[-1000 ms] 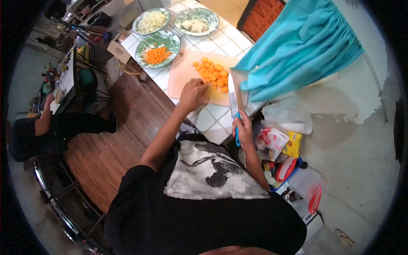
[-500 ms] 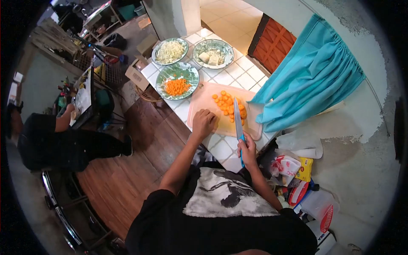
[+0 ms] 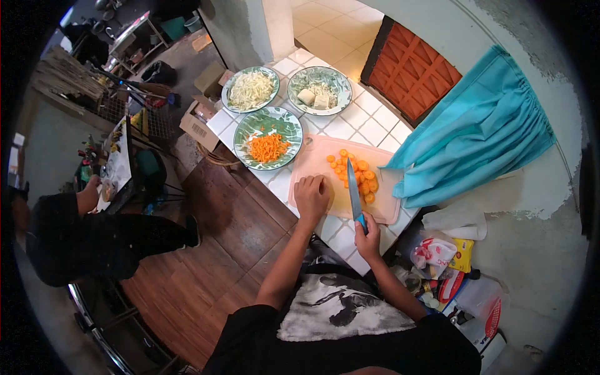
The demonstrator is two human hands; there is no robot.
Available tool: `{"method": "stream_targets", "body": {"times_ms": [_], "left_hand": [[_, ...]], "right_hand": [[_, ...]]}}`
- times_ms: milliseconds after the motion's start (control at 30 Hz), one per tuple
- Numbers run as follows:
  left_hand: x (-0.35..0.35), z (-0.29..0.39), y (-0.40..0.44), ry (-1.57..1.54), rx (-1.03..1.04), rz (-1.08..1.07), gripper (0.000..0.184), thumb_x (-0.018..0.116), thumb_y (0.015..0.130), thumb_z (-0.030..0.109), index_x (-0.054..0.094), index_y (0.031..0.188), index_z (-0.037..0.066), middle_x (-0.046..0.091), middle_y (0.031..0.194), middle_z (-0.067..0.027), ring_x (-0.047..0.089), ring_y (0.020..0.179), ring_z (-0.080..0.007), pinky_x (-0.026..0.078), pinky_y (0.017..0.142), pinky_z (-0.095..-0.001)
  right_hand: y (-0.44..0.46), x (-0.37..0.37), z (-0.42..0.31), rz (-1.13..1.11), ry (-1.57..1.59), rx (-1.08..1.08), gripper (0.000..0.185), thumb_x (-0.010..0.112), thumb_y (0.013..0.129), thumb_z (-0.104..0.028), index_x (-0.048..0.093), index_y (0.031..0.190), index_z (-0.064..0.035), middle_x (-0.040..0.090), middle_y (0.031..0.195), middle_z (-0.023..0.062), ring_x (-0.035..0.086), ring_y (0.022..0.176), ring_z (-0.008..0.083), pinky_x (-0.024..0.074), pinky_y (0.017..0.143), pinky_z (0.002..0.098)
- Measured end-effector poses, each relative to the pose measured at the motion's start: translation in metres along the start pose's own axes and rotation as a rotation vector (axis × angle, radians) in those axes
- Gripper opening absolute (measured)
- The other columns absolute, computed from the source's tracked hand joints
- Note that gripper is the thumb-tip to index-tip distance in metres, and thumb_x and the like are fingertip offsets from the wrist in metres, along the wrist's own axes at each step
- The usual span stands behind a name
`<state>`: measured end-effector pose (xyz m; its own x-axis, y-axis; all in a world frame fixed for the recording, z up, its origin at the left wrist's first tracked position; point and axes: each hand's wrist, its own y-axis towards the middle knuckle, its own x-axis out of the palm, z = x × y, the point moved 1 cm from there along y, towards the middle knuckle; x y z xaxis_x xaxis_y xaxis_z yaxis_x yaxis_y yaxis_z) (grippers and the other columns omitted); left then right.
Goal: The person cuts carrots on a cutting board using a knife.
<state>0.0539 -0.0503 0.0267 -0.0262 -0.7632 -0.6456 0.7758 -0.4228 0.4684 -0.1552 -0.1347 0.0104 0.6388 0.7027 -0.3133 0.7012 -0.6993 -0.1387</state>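
My right hand (image 3: 368, 236) grips the blue handle of a kitchen knife (image 3: 355, 192). The blade points away from me, over or against carrot slices (image 3: 367, 181) lying on a pink cutting board (image 3: 387, 209). Left of the blade, my left hand (image 3: 312, 195) is closed on the board with its fingers curled under; whatever may be inside them is hidden. Shredded carrot (image 3: 269, 148) sits in a green-patterned plate (image 3: 249, 122) just beyond that hand.
Behind stand a plate of pale shreds (image 3: 251, 90) and a plate with pale chunks (image 3: 321, 101). A turquoise curtain (image 3: 475, 137) hangs at the board's right edge. Bags (image 3: 434, 253) crowd the lower right. Another person (image 3: 81, 231) is at a table on the left.
The whole view has shifted, with the board and plates now lower and to the right. Against the carrot slices, the knife has moved slightly left. My left hand stays curled on the board.
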Motion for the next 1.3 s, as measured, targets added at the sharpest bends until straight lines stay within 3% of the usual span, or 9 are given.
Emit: {"method": "stream_targets", "body": {"times_ms": [333, 467, 567, 600, 667, 800, 833, 1067, 1300], "left_hand": [[-0.012, -0.019, 0.012, -0.351, -0.007, -0.135, 0.005, 0.069, 0.076, 0.007, 0.067, 0.079, 0.004, 0.063, 0.075, -0.0151, 0.060, 0.073, -0.0362, 0.047, 0.070, -0.0466], [-0.010, -0.030, 0.008, -0.382, 0.080, -0.200, 0.005, 0.069, 0.075, 0.004, 0.066, 0.078, 0.003, 0.060, 0.076, -0.0144, 0.060, 0.077, -0.0345, 0.047, 0.071, -0.0459], [-0.010, -0.033, 0.004, -0.319, 0.162, -0.174, 0.007, 0.071, 0.075, 0.003, 0.065, 0.079, 0.003, 0.059, 0.077, -0.0144, 0.059, 0.078, -0.0341, 0.047, 0.072, -0.0457], [-0.010, -0.034, 0.005, -0.322, 0.151, -0.199, 0.008, 0.071, 0.075, 0.002, 0.065, 0.080, 0.003, 0.058, 0.078, -0.0143, 0.059, 0.078, -0.0340, 0.047, 0.072, -0.0457], [-0.011, -0.031, 0.008, -0.358, 0.134, -0.158, 0.008, 0.071, 0.075, 0.002, 0.065, 0.080, 0.003, 0.058, 0.077, -0.0141, 0.058, 0.077, -0.0340, 0.046, 0.072, -0.0457], [-0.013, -0.032, 0.009, -0.392, 0.071, -0.227, 0.009, 0.071, 0.077, 0.002, 0.068, 0.084, 0.002, 0.059, 0.076, -0.0120, 0.059, 0.075, -0.0317, 0.047, 0.071, -0.0431], [-0.015, -0.030, 0.008, -0.437, 0.028, -0.222, 0.008, 0.072, 0.077, 0.003, 0.069, 0.085, 0.002, 0.060, 0.075, -0.0115, 0.059, 0.075, -0.0307, 0.047, 0.071, -0.0418], [-0.017, -0.030, 0.011, -0.427, 0.001, -0.256, 0.007, 0.073, 0.079, 0.005, 0.071, 0.085, 0.002, 0.061, 0.076, -0.0094, 0.059, 0.075, -0.0274, 0.048, 0.071, -0.0389], [-0.016, -0.025, 0.012, -0.376, -0.009, -0.221, 0.006, 0.074, 0.079, 0.005, 0.072, 0.083, 0.002, 0.062, 0.076, -0.0090, 0.059, 0.074, -0.0275, 0.047, 0.071, -0.0397]], "right_hand": [[0.004, 0.007, -0.008, 0.064, -0.013, 0.045, 0.029, 0.063, 0.098, -0.012, 0.061, 0.122, 0.0031, 0.057, 0.075, 0.0029, 0.054, 0.063, 0.0107, 0.0455, 0.059, 0.0302], [-0.002, 0.005, -0.005, 0.036, -0.169, 0.009, 0.037, 0.061, 0.099, -0.013, 0.058, 0.132, 0.0027, 0.068, 0.098, 0.0139, 0.063, 0.083, 0.0180, 0.0519, 0.077, 0.0342], [-0.018, 0.008, -0.032, 0.031, -0.248, 0.036, 0.038, 0.061, 0.099, -0.014, 0.058, 0.133, 0.0021, 0.069, 0.100, 0.0161, 0.063, 0.084, 0.0179, 0.0521, 0.078, 0.0335], [-0.024, 0.010, -0.043, 0.010, -0.281, 0.069, 0.041, 0.061, 0.099, -0.013, 0.056, 0.138, 0.0000, 0.070, 0.110, 0.0197, 0.068, 0.094, 0.0248, 0.0526, 0.085, 0.0360], [-0.036, 0.014, -0.044, 0.006, -0.330, 0.004, 0.045, 0.060, 0.100, -0.012, 0.053, 0.142, 0.0019, 0.056, 0.087, 0.0036, 0.050, 0.076, 0.0103, 0.0461, 0.070, 0.0258], [-0.050, 0.020, -0.056, -0.001, -0.371, -0.104, 0.050, 0.058, 0.100, -0.011, 0.049, 0.148, -0.0026, 0.069, 0.119, 0.0170, 0.067, 0.098, 0.0233, 0.0504, 0.090, 0.0336], [-0.053, 0.022, -0.067, -0.024, -0.316, -0.018, 0.050, 0.058, 0.098, -0.008, 0.052, 0.147, -0.0076, 0.062, 0.137, 0.0207, 0.061, 0.126, 0.0387, 0.0486, 0.102, 0.0412], [-0.058, 0.030, -0.086, -0.072, -0.325, 0.056, 0.046, 0.058, 0.098, -0.007, 0.055, 0.144, -0.0049, 0.063, 0.137, 0.0224, 0.061, 0.128, 0.0349, 0.0471, 0.104, 0.0382], [-0.061, 0.038, -0.103, -0.115, -0.315, 0.159, 0.049, 0.056, 0.098, -0.009, 0.051, 0.147, -0.0079, 0.063, 0.134, 0.0250, 0.059, 0.126, 0.0421, 0.0477, 0.103, 0.0408]]}}
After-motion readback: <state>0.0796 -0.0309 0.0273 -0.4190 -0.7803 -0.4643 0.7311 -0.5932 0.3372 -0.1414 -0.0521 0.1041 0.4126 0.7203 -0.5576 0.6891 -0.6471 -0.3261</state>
